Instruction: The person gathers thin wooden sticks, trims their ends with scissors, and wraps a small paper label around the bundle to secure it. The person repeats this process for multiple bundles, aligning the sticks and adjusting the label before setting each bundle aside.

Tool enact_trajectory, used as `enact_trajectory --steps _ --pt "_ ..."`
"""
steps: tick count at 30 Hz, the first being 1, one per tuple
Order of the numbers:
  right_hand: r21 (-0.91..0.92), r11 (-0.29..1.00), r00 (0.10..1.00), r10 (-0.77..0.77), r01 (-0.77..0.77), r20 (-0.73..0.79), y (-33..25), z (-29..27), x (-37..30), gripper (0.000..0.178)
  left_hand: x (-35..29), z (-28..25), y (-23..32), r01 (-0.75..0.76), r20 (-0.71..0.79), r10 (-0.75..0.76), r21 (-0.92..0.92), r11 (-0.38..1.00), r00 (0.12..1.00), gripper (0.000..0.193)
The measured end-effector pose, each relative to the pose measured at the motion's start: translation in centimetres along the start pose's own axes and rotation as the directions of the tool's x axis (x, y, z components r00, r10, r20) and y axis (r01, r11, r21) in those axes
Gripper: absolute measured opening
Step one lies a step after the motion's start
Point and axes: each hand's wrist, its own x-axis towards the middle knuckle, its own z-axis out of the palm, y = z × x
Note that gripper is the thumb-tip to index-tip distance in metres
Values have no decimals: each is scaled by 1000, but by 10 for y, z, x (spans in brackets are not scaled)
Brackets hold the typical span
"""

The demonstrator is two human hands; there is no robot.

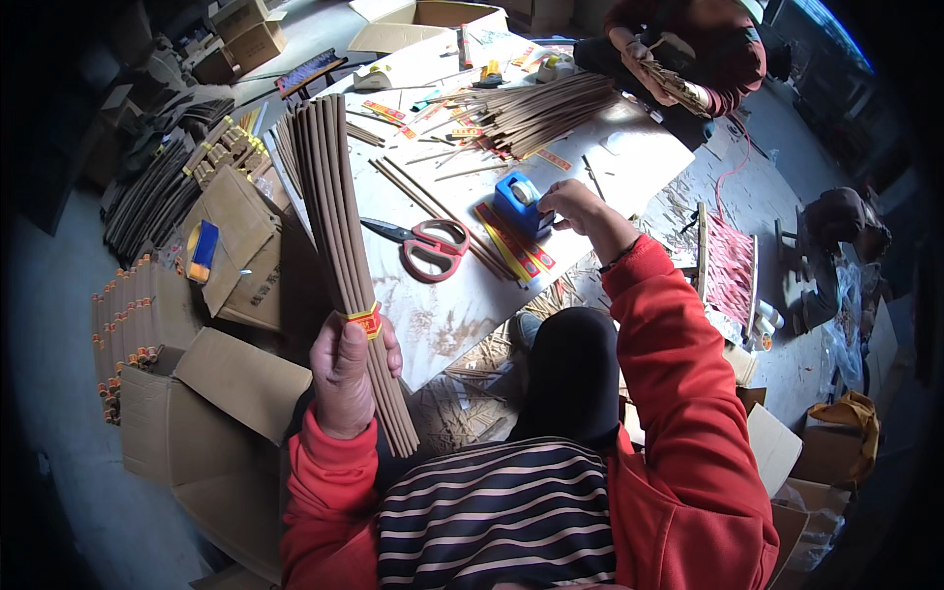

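Observation:
My left hand (344, 369) is closed around a bundle of brown incense sticks (334, 206), held tilted above the table's left side. A red and yellow paper band (366, 322) wraps the bundle at my thumb. At the right, my right hand (578, 208) has its fingertips pinched at the near end of a blue tape dispenser (518, 202); any tape between them is too thin to make out. Red and yellow label strips (513, 246) lie beside the dispenser. Scissors with red handles (433, 250) rest between the bundle and the dispenser.
A pile of loose incense sticks (546, 113) covers the far side of the white table (629, 167). Beyond it, another person's hands (659, 74) hold sticks. An opened cardboard box (216, 423) and stacked bundles (128, 324) stand at left. A red-topped stool (728, 261) is at right.

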Motion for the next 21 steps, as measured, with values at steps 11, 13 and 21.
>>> enact_trajectory --steps 11,13,21 --pt "663 746 996 -94 69 2 28 11 -24 17 -3 -1 -1 29 -19 -29 -30 999 999 40" --pt "691 716 994 -97 98 -41 36 13 -22 15 -1 -1 -2 17 -9 -17 -28 999 1000 40" --pt "389 919 992 -6 56 -130 39 13 -16 12 3 2 1 13 6 -13 -4 1000 1000 39"
